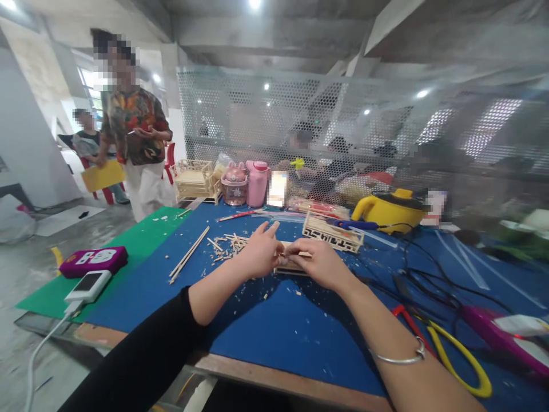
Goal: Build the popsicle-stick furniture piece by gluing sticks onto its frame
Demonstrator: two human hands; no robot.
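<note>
Left: purple box with white cartoon shapes lies on the green sheet near the left edge; white rectangular device with dark screen beside it, white cable attached. Next, on the blue work surface, a pair of slim pale wooden sticks lies aslant; a loose heap of short pale wooden offcuts follows.

Left hand: two fingers raised, apart; thumb side against the right fingertips. Below the fingertips, near the middle of the surface, sits a small pale wooden stick frame, partly covered. Right hand: thumb and forefinger drawn together above the frame; view poor, cannot tell whether either hand clamps a piece.

Behind the right hand, toward the far edge: pale wooden openwork tray, then bulging yellow pot. Near right: yellow loop-shaped handle.
</note>
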